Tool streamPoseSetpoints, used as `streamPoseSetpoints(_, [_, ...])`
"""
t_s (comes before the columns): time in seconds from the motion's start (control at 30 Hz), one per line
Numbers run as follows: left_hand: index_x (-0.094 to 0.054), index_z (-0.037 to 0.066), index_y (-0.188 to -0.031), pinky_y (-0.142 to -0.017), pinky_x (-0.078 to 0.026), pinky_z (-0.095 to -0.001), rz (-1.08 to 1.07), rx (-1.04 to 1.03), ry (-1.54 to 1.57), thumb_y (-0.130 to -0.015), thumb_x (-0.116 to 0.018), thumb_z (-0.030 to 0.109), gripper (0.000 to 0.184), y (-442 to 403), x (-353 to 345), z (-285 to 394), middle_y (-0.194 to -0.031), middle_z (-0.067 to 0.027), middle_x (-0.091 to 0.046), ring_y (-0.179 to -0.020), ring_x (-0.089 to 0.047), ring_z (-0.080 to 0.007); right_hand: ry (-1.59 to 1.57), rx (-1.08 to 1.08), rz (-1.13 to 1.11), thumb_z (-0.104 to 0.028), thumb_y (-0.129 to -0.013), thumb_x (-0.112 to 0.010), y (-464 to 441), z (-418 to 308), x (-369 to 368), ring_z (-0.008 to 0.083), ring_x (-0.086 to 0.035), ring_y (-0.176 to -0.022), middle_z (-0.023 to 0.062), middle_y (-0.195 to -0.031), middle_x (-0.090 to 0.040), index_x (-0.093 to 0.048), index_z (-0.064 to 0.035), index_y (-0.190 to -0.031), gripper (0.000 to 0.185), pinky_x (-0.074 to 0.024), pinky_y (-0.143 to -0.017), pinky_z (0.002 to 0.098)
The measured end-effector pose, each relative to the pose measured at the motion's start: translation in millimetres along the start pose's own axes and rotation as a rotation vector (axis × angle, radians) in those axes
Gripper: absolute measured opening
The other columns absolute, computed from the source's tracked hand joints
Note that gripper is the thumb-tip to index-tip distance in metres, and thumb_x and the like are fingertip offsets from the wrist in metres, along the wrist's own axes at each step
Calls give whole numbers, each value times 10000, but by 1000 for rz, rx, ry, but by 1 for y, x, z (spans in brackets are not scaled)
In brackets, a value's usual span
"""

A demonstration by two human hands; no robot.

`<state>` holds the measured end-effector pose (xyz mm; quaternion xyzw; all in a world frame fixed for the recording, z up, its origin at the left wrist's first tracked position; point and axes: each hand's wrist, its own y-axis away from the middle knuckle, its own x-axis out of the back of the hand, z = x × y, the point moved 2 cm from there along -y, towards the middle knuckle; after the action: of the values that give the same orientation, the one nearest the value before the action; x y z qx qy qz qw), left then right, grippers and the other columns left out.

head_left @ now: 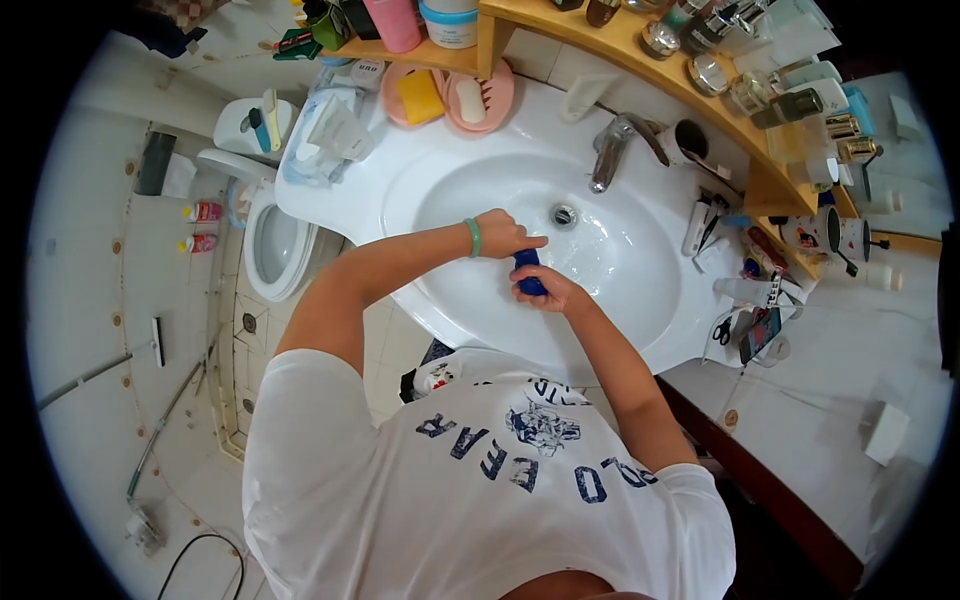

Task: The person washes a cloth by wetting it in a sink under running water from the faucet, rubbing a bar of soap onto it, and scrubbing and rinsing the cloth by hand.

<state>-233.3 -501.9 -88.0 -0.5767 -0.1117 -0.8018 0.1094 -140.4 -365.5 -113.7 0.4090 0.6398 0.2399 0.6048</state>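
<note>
Over the white sink basin (450,300), both hands are at one dark blue object (530,284); it looks like cloth or a sponge, too small to tell. My left hand (503,235), with a green bangle at the wrist, is closed at its upper end. Lower down, my right hand (550,289) has its fingers wrapped round it. The drain (564,216) lies just beyond the hands, and the basin around it looks wet. Above the basin is the metal faucet (608,160).
Two pink soap dishes (497,97), one with a yellow piece, sit behind the basin. A wooden shelf (640,50) with bottles and jars curves along the back. Scissors (722,330) and a phone (760,335) lie at the right. A toilet (275,245) stands at the left.
</note>
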Motion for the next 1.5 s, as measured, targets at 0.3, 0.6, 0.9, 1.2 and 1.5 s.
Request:
streamPoseSetpoints(0.3, [-563, 155, -1002, -373, -393, -299, 146, 836, 1235, -750, -677, 237, 289, 23, -9, 41, -605, -59, -554, -495, -561, -183, 1036, 794, 618, -176, -601, -788, 59, -22, 4, 271, -527, -913, 160, -1066, -503, -339, -53, -1272, 817, -475, -718, 315])
streamPoseSetpoints(0.6, [-418, 125, -719, -293, -215, -158, -523, 944, 3021, -859, -558, 249, 234, 25, 7, 93, -603, 30, -398, -388, -298, -25, 1652, 1601, 816, -97, -594, -708, 80, -9, -23, 307, -357, -1216, 61, -1211, -453, -576, -224, -1127, 564, -148, -1022, 623])
streamPoseSetpoints(0.9, [-507, 76, -912, -296, -165, -174, -766, 760, 2579, -885, -549, 273, 203, 40, 49, 82, -563, 32, -361, -377, -233, -23, 1389, 1613, 441, 8, -602, -667, 85, -43, -51, 275, -602, -753, 90, -855, -556, -592, -54, -904, 318, -515, -644, 333])
streamPoseSetpoints(1.2, [-584, 94, -675, -375, -369, -284, -545, 810, 1059, -704, -708, 273, 220, 36, 52, 29, -542, -32, -535, -412, -481, -147, 1647, 908, 739, -48, -636, -639, 54, -45, -59, 364, -592, -678, 162, -706, -595, -593, -36, -771, 143, -486, -624, 422])
streamPoseSetpoints(1.5, [-638, 85, -755, -604, -502, -392, -185, 284, 56, -661, -601, 167, 130, 19, 61, 15, -692, -139, -642, -658, -638, -299, 1001, 660, 420, -69, -671, -690, 37, -32, -47, 194, -496, -452, 100, -551, -535, -540, -38, -672, 153, -367, -411, 333])
